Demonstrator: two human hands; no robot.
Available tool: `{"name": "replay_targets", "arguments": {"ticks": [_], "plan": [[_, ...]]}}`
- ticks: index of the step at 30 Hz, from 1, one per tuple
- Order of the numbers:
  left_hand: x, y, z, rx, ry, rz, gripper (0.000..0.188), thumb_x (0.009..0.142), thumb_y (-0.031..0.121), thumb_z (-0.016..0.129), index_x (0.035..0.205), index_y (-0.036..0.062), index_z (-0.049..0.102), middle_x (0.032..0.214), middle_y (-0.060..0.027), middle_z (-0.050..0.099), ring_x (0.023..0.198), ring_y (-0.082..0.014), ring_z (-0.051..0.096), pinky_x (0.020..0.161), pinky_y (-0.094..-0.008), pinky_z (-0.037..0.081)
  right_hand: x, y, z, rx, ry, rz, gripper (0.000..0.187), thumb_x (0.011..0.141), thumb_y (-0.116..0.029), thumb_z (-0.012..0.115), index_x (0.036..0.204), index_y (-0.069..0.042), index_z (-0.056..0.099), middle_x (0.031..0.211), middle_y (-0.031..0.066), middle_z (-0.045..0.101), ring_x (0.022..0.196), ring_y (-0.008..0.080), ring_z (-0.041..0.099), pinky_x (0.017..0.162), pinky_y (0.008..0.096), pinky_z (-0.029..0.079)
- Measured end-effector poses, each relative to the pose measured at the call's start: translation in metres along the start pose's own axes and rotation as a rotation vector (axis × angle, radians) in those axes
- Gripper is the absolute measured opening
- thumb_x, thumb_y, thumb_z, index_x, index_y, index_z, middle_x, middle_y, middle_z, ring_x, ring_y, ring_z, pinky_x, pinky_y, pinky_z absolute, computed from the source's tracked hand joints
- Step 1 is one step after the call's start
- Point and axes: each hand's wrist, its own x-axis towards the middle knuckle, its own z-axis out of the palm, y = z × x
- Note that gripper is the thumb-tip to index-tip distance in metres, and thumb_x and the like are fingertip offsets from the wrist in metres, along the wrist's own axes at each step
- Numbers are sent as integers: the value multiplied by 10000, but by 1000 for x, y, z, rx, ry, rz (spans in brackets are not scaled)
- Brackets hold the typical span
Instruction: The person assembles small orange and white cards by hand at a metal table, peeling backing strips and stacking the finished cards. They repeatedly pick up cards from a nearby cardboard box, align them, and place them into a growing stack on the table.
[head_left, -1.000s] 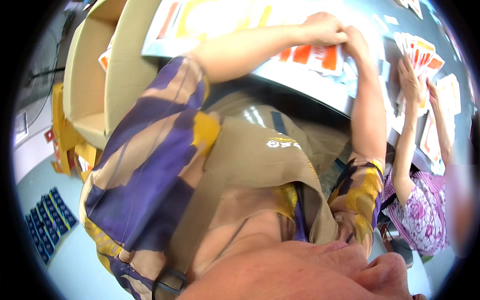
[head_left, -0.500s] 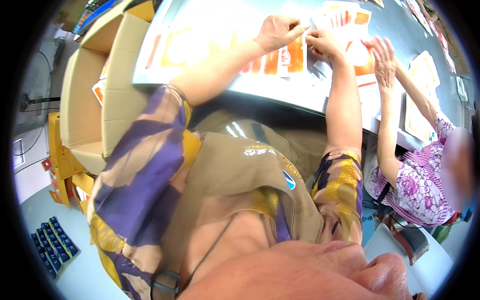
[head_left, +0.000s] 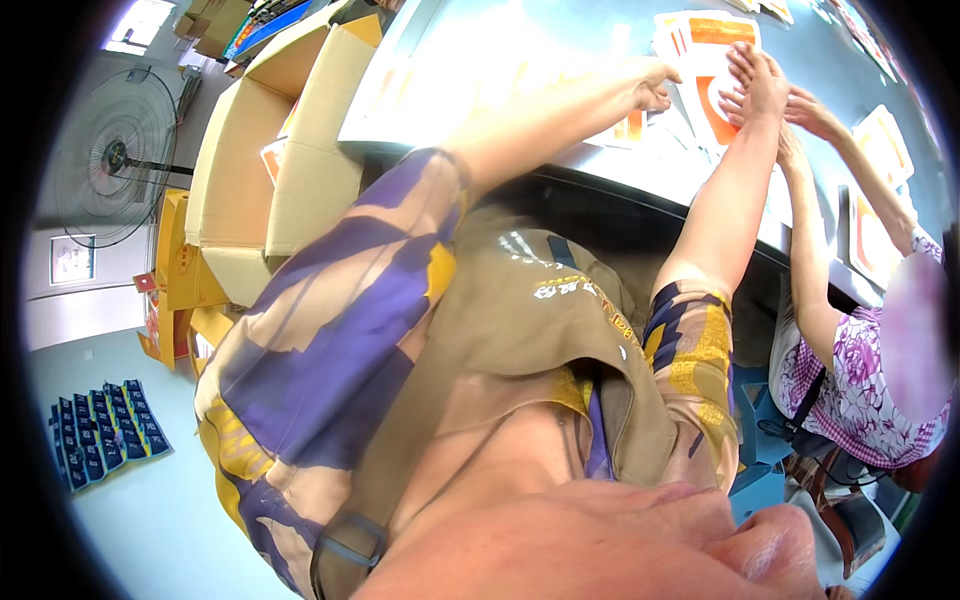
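The brown apron [head_left: 540, 320] is nearest, below the near edge of the table [head_left: 820, 70]. To the left, against the table, stands an open cardboard box [head_left: 315, 140]. Above the table's near side, the left hand [head_left: 655, 86] has its fingers loosely bent and partly parted; whether they have hold of anything, I cannot tell. Just beside it, on the near side, lies an orange-and-white piece [head_left: 632, 127]. Farther right, the right hand [head_left: 757, 88] is opened wide, fingers spread over the orange-and-white cards [head_left: 712, 95], gripping none that I can see. These cards lie overlapping on the table, between the two hands and reaching beyond them. Just right of the right hand are a co-worker's hands [head_left: 815, 113], one partly hidden behind the wrist. Farther right lies another orange-and-white stack [head_left: 884, 147].
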Motion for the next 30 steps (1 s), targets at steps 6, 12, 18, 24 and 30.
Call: {"name": "replay_targets", "arguments": {"ticks": [6,12,18,24,30], "plan": [[21,-9,76,-129,-146,15,637,751,70,751,1288,-32,425,1280,-268,461,1062,-376,569,812,-482,546,52,38,-86,-1499,380,-777,520,885,-382,521,1314,-88,524,1378,202,476,1236,355,482,990,438,428],[81,-24,56,-411,-76,282,399,795,-60,638,1175,-55,519,1119,-217,616,967,-358,645,799,-531,556,27,41,5,-1453,196,175,452,899,-328,430,1286,-131,553,1281,198,568,1246,345,500,1023,438,397],[59,-23,68,-262,-115,316,335,757,-78,668,1076,-111,573,1031,-225,648,885,-330,674,750,-455,581,24,40,-9,-1420,186,302,429,886,-304,460,1254,-116,574,1257,161,598,1205,347,541,993,432,425],[49,-25,94,-313,-134,463,284,732,-96,669,1007,-120,601,992,-209,652,841,-314,676,680,-438,580,24,41,-16,-1285,343,290,431,873,-296,470,1243,-101,574,1226,171,612,1169,356,560,967,452,438],[79,-20,93,-319,-177,375,285,748,-124,652,1029,-86,617,1017,-194,652,873,-329,658,710,-475,568,28,45,-4,-1305,423,241,423,874,-301,449,1224,-104,580,1221,186,610,1175,378,549,966,469,437]]}}
